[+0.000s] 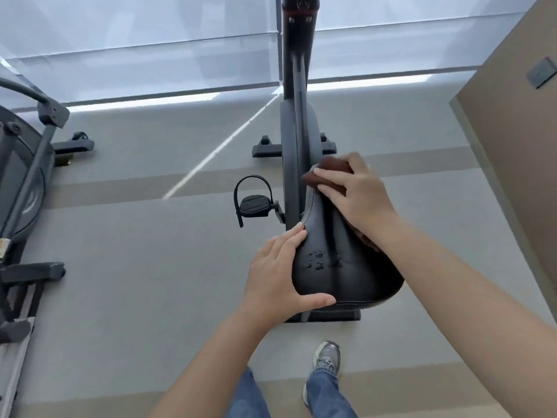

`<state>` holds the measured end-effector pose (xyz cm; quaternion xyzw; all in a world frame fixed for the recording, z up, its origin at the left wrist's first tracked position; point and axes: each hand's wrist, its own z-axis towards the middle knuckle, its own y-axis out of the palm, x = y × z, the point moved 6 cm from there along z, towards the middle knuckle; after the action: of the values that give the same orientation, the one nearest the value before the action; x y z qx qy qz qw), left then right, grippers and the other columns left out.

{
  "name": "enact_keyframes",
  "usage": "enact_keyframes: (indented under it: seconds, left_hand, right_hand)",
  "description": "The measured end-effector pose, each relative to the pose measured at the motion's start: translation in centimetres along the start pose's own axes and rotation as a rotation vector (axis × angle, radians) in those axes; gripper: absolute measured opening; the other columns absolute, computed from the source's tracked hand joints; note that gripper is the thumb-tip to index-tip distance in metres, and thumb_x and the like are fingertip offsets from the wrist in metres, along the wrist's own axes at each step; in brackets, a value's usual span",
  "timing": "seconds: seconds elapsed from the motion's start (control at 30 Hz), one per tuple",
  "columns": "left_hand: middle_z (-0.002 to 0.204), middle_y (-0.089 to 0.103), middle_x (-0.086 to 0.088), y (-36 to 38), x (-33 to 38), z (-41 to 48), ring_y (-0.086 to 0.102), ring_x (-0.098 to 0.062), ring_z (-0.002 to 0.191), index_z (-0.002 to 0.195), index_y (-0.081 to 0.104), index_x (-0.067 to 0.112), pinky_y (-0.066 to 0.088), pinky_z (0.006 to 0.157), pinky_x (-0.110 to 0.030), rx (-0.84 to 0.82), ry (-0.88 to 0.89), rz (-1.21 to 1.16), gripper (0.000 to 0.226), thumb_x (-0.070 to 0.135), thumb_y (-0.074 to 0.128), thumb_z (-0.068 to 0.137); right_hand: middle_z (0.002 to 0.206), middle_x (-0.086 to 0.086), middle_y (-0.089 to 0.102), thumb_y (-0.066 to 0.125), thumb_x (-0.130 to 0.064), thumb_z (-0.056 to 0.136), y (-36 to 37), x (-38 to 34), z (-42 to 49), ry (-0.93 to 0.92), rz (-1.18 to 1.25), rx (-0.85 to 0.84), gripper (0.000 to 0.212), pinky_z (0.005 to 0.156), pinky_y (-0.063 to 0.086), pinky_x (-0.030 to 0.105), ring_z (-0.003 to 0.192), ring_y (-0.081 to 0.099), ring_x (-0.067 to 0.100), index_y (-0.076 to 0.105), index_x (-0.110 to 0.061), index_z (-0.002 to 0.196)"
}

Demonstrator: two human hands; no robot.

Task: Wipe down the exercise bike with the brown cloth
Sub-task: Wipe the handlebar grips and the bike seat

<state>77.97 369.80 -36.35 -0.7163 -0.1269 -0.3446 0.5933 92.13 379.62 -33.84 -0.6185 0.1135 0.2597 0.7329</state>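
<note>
Grey carpet floor [135, 267] fills most of the view, crossed by two beige bands. Exercise bike [297, 122] is seen from above, dark frame running away from the viewer, its foot bar on the floor beyond. A second dark exercise machine [21, 182] is noted at the left edge, well apart from the bike. A beige wall panel [512, 146] stands at the right.

Black saddle [340, 282] lies nearest the viewer, nose pointing away. Left hand [271, 276] is set at the saddle's left rear corner: fingers laid along the left side, thumb hooked round the rear edge, so its grip is closed on the saddle. Right hand [358, 194] is placed on the saddle's nose, its grip clamped on the brown cloth [331, 164], which is bunched between thumb and fingers and pressed against the nose where it meets the frame.

Left pedal [254, 203] with strap is seen beside the frame. One grey shoe [327, 356] stands on the floor behind the bike. Water droplets [316, 260] are noted on the saddle top, just beside the left hand.
</note>
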Motion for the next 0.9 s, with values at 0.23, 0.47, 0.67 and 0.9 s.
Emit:
enact_keyframes:
  seconds: [0.23,0.47,0.67,0.9]
  left_hand:
    - [0.146,0.032,0.006,-0.6,-1.3,0.8,0.031,-0.015,0.128,0.138,0.035,0.016,0.019,0.102,-0.020,-0.155,0.154,-0.013,0.102,0.059,0.076,0.055]
    - [0.146,0.033,0.002,-1.3,-2.3,1.8,0.030,-0.016,0.127,0.138,0.035,0.014,0.008,0.098,-0.009,-0.292,0.326,-0.004,0.099,0.056,0.076,0.058]
    - [0.145,0.035,0.002,-1.8,-2.6,2.7,0.034,-0.019,0.127,0.137,0.038,0.015,0.019,0.101,-0.019,-0.353,0.410,0.028,0.096,0.056,0.076,0.059]
    - [0.129,0.054,0.000,-4.1,-2.0,6.1,0.047,-0.017,0.117,0.125,0.054,0.012,0.037,0.099,-0.034,-0.397,0.555,-0.013,0.067,0.053,0.060,0.073]
  right_hand:
    - [0.116,0.009,0.057,0.062,-0.025,0.085,-1.0,-2.6,-5.5,0.053,-0.151,-0.011,0.022,0.080,0.048,0.045,0.089,0.051,0.037,0.070,-0.024,0.106]
    - [0.104,0.011,0.065,0.060,-0.030,0.084,-1.3,-5.2,-10.4,0.286,-0.272,0.178,0.022,0.067,0.052,0.043,0.077,0.054,0.037,0.072,-0.023,0.100]
    - [0.122,0.005,0.051,0.058,-0.031,0.088,0.3,-1.8,-1.3,0.405,-0.190,0.060,0.029,0.088,0.043,0.045,0.098,0.044,0.034,0.062,-0.031,0.117]
    - [0.105,0.006,0.066,0.055,-0.034,0.084,-1.5,-5.9,-11.3,0.363,-0.250,0.234,0.024,0.060,0.050,0.039,0.077,0.055,0.034,0.073,-0.026,0.098]
